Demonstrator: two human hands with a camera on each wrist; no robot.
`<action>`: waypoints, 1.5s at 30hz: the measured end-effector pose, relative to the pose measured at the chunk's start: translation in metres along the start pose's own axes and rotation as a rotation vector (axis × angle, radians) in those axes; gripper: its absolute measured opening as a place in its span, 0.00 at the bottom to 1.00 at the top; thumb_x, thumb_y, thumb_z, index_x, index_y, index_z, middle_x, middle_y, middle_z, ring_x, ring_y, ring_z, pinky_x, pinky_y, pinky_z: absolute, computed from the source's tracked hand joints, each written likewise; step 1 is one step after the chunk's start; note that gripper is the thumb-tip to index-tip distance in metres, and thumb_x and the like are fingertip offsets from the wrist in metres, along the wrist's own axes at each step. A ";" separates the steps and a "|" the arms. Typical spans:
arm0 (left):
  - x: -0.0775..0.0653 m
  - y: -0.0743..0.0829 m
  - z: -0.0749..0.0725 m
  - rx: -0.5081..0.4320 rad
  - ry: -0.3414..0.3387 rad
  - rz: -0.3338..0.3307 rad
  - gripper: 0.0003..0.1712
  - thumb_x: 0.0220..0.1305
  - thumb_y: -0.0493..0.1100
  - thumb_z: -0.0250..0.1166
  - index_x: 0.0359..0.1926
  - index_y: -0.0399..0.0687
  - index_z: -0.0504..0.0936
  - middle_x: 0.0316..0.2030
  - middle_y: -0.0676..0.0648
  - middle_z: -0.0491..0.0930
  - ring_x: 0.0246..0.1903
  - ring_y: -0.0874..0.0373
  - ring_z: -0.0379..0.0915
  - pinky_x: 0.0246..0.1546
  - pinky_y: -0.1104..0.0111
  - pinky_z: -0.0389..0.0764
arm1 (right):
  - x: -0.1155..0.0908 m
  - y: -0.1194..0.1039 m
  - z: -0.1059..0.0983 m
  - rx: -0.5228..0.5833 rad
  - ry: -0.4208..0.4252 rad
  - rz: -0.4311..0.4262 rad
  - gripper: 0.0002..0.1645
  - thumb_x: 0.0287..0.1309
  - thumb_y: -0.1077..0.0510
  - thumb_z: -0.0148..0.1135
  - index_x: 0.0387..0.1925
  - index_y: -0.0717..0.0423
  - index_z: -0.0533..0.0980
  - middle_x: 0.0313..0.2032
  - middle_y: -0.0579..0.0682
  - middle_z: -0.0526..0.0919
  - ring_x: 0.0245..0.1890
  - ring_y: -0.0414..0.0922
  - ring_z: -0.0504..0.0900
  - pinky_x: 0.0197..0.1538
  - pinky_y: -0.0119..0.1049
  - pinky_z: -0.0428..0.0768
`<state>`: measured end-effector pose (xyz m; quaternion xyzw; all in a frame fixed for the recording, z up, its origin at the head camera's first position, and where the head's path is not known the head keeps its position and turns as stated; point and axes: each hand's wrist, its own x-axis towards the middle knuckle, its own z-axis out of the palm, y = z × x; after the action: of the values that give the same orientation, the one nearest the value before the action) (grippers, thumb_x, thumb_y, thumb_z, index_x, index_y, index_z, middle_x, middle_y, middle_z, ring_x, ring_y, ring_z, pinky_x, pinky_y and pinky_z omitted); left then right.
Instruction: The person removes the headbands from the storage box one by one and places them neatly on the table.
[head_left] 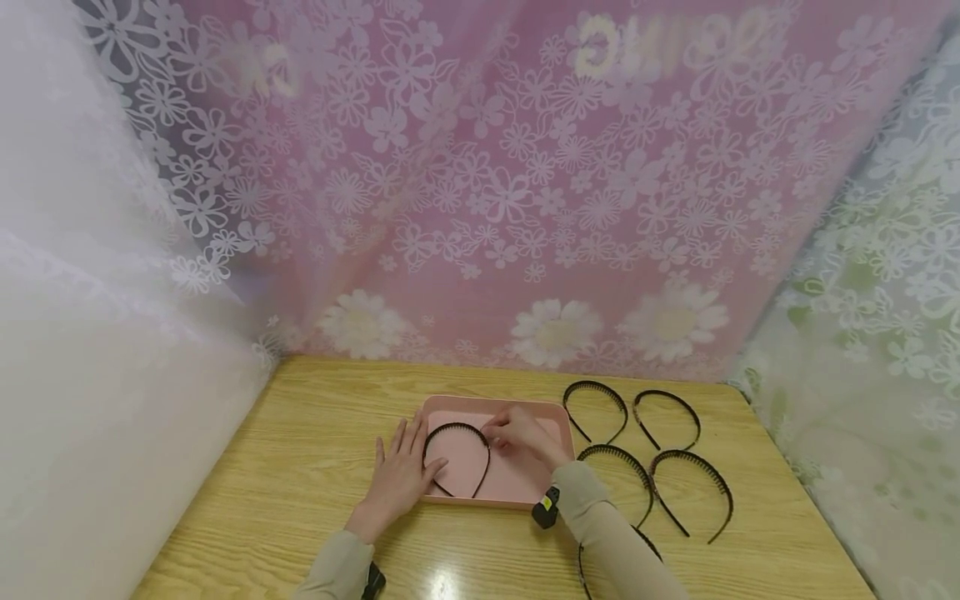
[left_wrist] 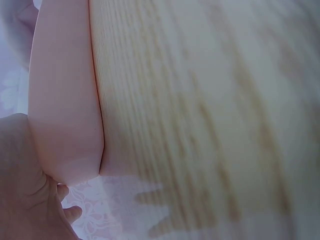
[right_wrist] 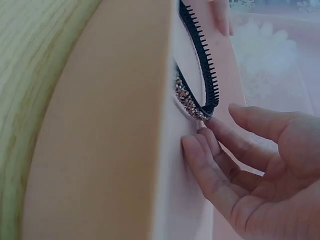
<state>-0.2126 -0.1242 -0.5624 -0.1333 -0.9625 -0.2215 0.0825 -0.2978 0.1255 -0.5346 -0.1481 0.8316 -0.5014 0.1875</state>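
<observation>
A black toothed headband (head_left: 457, 426) lies in the left part of a shallow pink tray (head_left: 517, 479) in the head view. My left hand (head_left: 401, 467) rests over the tray's left edge, fingers spread and thumb reaching inside beside the headband. From the right, my right hand (head_left: 525, 435) reaches into the tray. In the right wrist view, its fingertips (right_wrist: 205, 132) are right at a glittery, stone-covered part of the headband (right_wrist: 192, 102), while the thumb stands apart from it. The left wrist view shows the tray's outer wall (left_wrist: 65, 90) against the left palm (left_wrist: 22, 185).
Several more black headbands, among them one at the back (head_left: 595, 384) and one farther right (head_left: 697, 457), lie on the wooden table (head_left: 300, 467) right of the tray. Another headband (head_left: 581, 562) is partly hidden under the right forearm. Flowered curtains (head_left: 480, 208) surround the table.
</observation>
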 end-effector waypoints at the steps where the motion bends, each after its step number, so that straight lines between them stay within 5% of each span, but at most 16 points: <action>1: 0.000 0.000 0.000 -0.001 0.000 -0.001 0.44 0.75 0.58 0.58 0.79 0.37 0.54 0.79 0.40 0.50 0.76 0.35 0.47 0.67 0.28 0.48 | 0.000 -0.001 0.000 0.006 -0.009 0.002 0.14 0.71 0.61 0.61 0.46 0.70 0.84 0.35 0.63 0.87 0.33 0.53 0.86 0.37 0.42 0.86; 10: 0.000 -0.001 0.000 0.023 0.004 -0.004 0.44 0.75 0.59 0.57 0.79 0.38 0.54 0.79 0.40 0.51 0.76 0.36 0.48 0.68 0.29 0.49 | -0.002 -0.005 0.006 0.077 -0.049 0.020 0.17 0.69 0.64 0.62 0.54 0.73 0.79 0.34 0.65 0.87 0.31 0.56 0.88 0.35 0.45 0.88; 19: 0.000 0.001 0.001 0.010 0.006 -0.001 0.44 0.75 0.58 0.58 0.79 0.38 0.55 0.79 0.40 0.50 0.76 0.35 0.48 0.67 0.28 0.48 | -0.006 -0.003 0.005 0.024 0.022 -0.008 0.17 0.69 0.67 0.60 0.55 0.72 0.80 0.36 0.60 0.87 0.27 0.49 0.87 0.33 0.41 0.87; 27: 0.000 0.000 0.003 0.006 0.017 0.002 0.44 0.74 0.58 0.58 0.78 0.37 0.56 0.79 0.40 0.51 0.76 0.35 0.48 0.67 0.28 0.48 | -0.017 -0.004 -0.009 0.043 0.052 -0.020 0.21 0.71 0.67 0.57 0.62 0.72 0.75 0.44 0.66 0.84 0.30 0.58 0.87 0.35 0.46 0.87; 39: 0.000 0.000 0.004 0.040 -0.001 0.006 0.45 0.75 0.61 0.55 0.79 0.37 0.54 0.79 0.41 0.49 0.76 0.35 0.47 0.68 0.28 0.48 | -0.031 -0.014 -0.037 0.060 0.115 0.007 0.24 0.72 0.62 0.59 0.64 0.69 0.74 0.46 0.65 0.85 0.38 0.54 0.87 0.41 0.46 0.88; 45: 0.000 0.000 0.002 0.044 0.015 0.013 0.44 0.75 0.59 0.57 0.78 0.36 0.57 0.79 0.40 0.52 0.75 0.34 0.49 0.67 0.28 0.50 | -0.038 -0.014 -0.047 0.091 0.115 0.005 0.26 0.72 0.62 0.59 0.66 0.72 0.71 0.51 0.72 0.81 0.45 0.63 0.84 0.45 0.51 0.87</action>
<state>-0.2128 -0.1228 -0.5640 -0.1362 -0.9656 -0.2008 0.0939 -0.2853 0.1722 -0.4958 -0.1082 0.8177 -0.5458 0.1472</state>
